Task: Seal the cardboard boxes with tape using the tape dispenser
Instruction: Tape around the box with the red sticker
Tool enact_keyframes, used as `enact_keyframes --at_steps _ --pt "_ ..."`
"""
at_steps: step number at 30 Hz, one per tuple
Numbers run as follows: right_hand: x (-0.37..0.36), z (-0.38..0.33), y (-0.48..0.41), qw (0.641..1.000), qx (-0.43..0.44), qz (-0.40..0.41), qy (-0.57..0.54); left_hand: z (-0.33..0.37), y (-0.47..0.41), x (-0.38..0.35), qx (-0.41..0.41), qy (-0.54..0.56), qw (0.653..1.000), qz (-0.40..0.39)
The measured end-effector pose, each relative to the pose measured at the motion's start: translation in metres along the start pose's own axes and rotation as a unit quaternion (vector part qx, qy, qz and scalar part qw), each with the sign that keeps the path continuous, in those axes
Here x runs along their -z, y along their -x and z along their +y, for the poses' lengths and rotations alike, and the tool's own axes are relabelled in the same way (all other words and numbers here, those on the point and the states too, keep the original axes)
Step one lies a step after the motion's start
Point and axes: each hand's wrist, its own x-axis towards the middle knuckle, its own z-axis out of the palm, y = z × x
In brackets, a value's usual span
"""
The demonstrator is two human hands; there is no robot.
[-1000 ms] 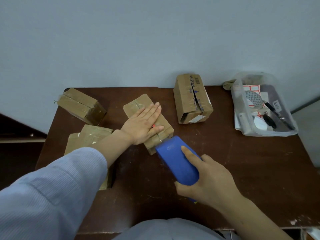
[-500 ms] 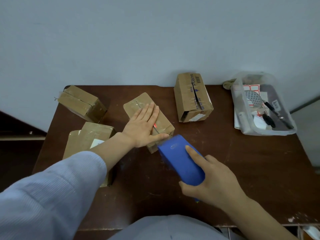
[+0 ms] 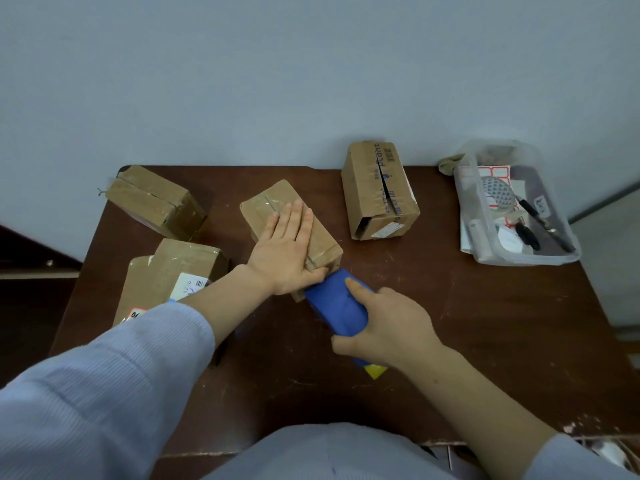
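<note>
Dark brown table (image 3: 485, 323), clear plastic bin (image 3: 526, 259) at its far right, black pen (image 3: 542, 221) inside, pale wall (image 3: 311, 64)

Soft, even, dim indoor light, faint shadows, slight blur, wide-angle bending at edges.

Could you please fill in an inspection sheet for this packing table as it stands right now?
Surface: dark brown table, scuffed and scratched.
Job's things: middle box with tape along its top; blue tape dispenser at its near end; back-right box with a gaping top seam; back-left box and near-left box standing apart.
Clutter: clear bin at the right edge, holding a black pen and red-edged labels.
Grippers: left hand presses flat on the middle box; right hand grips the tape dispenser.
Cables: nothing seen.
Surroundings: plain pale wall behind the table.
</note>
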Motion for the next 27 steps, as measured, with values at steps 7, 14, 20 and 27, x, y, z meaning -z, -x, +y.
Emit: enact_keyframes --at_steps 7,14,20,27 --pt "0.017 -0.012 -0.009 1.0 0.002 -0.014 0.001 0.001 -0.001 -0.004 0.007 0.0 1.0 0.019" --pt "0.048 -0.021 -0.033 0.999 0.017 -0.022 0.029 0.003 0.0 -0.004 0.013 -0.009 0.999 0.028" --pt "0.02 -0.037 -0.04 0.996 0.032 -0.081 0.008 0.003 0.002 0.0 -0.007 0.012 0.999 0.041" --pt "0.052 0.012 -0.018 0.998 -0.013 -0.056 -0.006 0.026 0.02 -0.012 0.01 -0.017 0.998 0.063"
